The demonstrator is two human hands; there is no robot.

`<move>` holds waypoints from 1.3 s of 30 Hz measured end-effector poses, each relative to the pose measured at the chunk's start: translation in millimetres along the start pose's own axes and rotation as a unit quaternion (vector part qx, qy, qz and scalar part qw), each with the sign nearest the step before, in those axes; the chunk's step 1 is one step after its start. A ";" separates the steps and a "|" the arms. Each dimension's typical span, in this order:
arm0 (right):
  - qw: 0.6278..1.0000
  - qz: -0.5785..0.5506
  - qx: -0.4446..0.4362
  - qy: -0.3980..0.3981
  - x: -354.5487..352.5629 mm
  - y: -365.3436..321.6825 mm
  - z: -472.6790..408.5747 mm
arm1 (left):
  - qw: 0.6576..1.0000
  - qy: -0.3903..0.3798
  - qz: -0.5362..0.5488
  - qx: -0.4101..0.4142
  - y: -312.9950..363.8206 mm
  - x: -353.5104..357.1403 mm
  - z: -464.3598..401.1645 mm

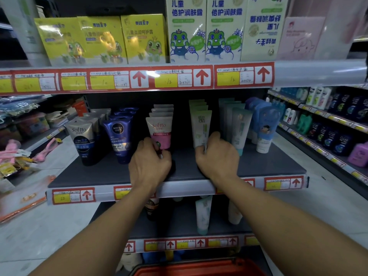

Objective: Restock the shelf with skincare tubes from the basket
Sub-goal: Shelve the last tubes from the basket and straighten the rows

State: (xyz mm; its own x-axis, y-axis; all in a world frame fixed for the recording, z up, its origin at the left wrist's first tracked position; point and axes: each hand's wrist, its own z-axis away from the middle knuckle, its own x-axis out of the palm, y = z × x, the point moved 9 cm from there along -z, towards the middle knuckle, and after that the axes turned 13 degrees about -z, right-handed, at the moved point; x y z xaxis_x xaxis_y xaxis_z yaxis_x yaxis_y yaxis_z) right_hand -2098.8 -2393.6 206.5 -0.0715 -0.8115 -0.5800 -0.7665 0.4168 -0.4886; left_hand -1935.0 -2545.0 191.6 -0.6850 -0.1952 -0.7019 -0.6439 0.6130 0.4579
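- Hands reach over the near edge of the middle shelf: the left hand has its fingers curled round the cap end of a pink Softto tube.
- The right hand grips the foot of a pale green tube, front of its row.
- Left of the pink tube stand a blue Nivea Men tube and a grey Softto tube.
- Right, teal tubes stand upright.
- A red basket sits at the near bottom edge.
- Yellow boxes line the upper shelf.
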 end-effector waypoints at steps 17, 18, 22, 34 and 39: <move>0.995 0.073 0.064 0.005 -90.0 102.5 -2.0 | 0.986 -0.090 0.060 0.130 145.3 24.8 51.8; 0.995 0.069 0.073 0.009 -95.7 112.3 -2.6 | 0.984 -0.099 0.060 0.132 154.9 29.7 54.6; 0.994 0.045 0.098 0.003 -109.2 144.1 -6.9 | 0.983 -0.124 0.068 0.118 178.1 49.1 59.1; 0.982 0.019 0.176 -0.071 -79.4 186.8 -26.5 | 0.982 -0.184 0.021 -0.029 195.7 117.3 44.9; 0.979 0.057 0.173 -0.092 -69.6 191.5 -28.2 | 0.982 -0.187 0.041 -0.004 196.9 126.2 45.3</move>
State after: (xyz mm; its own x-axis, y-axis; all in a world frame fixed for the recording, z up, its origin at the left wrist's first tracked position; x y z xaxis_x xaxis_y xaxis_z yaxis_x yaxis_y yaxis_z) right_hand -2258.5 -2268.9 171.7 -0.0041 -0.6774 -0.7356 -0.4953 0.6404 -0.5870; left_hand -2132.8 -2414.2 168.5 -0.5631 0.1499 -0.8127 -0.5952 0.6086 0.5247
